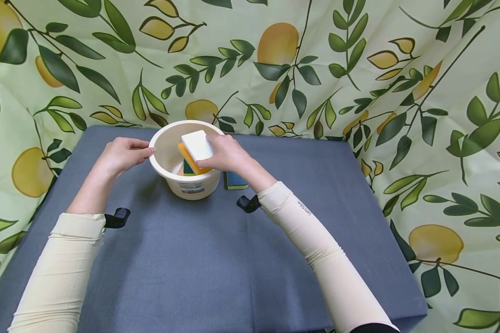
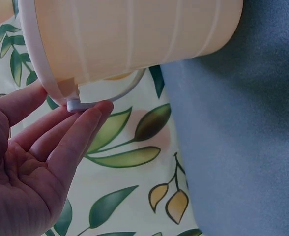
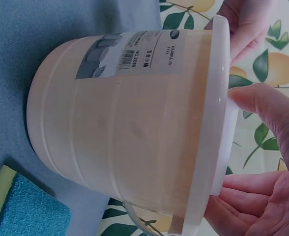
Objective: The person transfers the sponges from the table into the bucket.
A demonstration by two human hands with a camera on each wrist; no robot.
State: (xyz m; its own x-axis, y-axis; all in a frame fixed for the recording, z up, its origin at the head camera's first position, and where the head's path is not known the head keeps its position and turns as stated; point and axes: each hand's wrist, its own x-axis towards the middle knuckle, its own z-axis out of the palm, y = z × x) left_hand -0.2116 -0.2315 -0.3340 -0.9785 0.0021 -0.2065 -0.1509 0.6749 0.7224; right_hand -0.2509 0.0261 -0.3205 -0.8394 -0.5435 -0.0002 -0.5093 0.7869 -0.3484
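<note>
A cream plastic bucket [image 1: 210, 184] with a paper label stands at the back of the table. My left hand [image 1: 122, 155] pinches its left rim; in the left wrist view the fingertips are at the handle's [image 2: 130, 90] hinge. Over the mouth, my right hand [image 1: 227, 152] grips a white sponge [image 1: 197, 144] between thumb and fingers. An orange sponge [image 1: 187, 154] lies directly against its lower side, partly covered by it. Deeper in the bucket, a dark green sponge [image 1: 187, 169] shows beside a pale orange piece, both mostly hidden.
A blue sponge with a yellow-green layer [image 1: 236, 181] lies on the table just right of the bucket, under the right forearm. Grey-blue cloth covers the table [image 1: 191, 268]. Behind it hangs a leaf-and-fruit patterned curtain [image 1: 233, 27].
</note>
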